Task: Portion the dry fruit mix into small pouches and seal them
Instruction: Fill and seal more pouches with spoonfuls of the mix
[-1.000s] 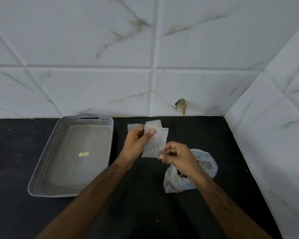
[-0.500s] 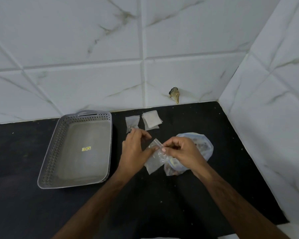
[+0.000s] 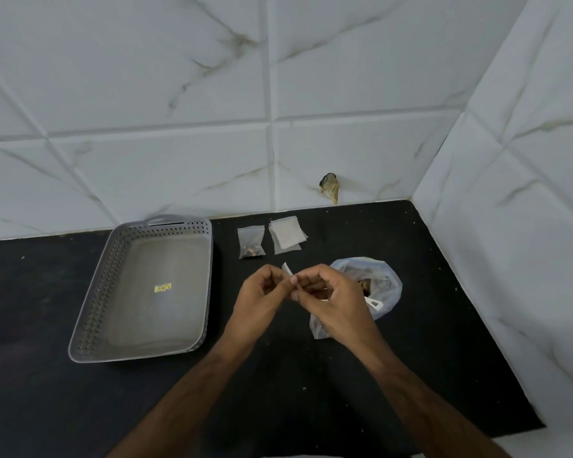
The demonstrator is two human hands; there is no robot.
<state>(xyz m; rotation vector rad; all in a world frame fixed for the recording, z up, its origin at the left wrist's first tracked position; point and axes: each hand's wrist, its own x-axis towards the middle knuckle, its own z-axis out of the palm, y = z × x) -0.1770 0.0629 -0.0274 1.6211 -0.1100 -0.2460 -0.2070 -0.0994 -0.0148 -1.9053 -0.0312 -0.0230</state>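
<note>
A small clear pouch [image 3: 287, 272] is held above the black tabletop [image 3: 311, 375], pinched between both hands, with only its upper corner showing past the fingers. The left hand [image 3: 262, 300] and the right hand [image 3: 331, 300] meet fingertip to fingertip, each curled and pinching the pouch; half a second earlier more of the pouch hung visible below the hands, and one second earlier it was held up flat. Just behind the right hand lies the open plastic bag of dry fruit mix [image 3: 377, 285], partly hidden by the wrist. Farther back, near the tiled wall [image 3: 179, 94], a filled pouch [image 3: 251, 242] lies beside a stack of empty pouches [image 3: 286, 238], both unmoved. To the left stands a grey perforated tray [image 3: 146, 289] bearing a small yellow sticker [image 3: 163, 288].
</note>
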